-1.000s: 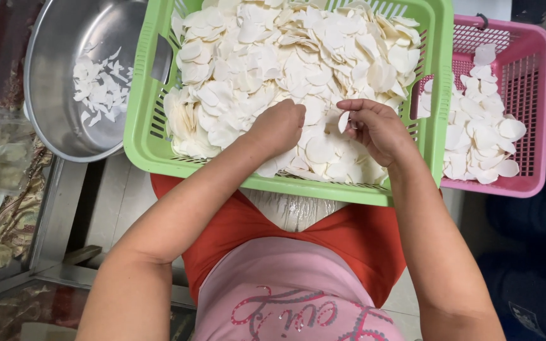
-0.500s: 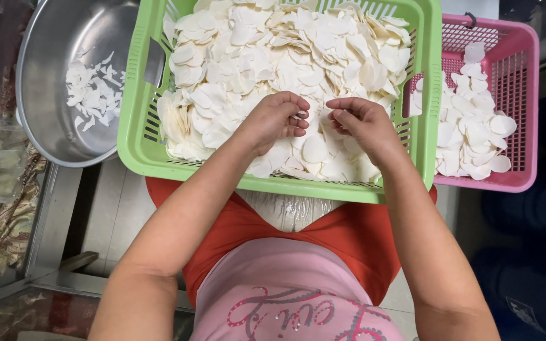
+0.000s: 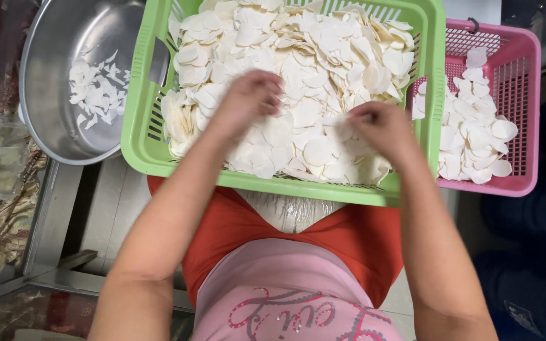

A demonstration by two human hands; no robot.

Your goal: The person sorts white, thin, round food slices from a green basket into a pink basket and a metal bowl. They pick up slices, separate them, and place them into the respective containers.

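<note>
Over on the left sits a steel bowl [image 3: 64,82] holding a few white broken slices [image 3: 96,91]; off to the right, a pink basket [image 3: 519,113] carries round white slices [image 3: 475,139].

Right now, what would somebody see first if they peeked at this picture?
First, the big green basket in the middle, heaped with thin white slices, with the left hand and right hand resting on the pile. A pink basket with fewer slices sits to its right, and a shiny metal bowl to its left.
</note>
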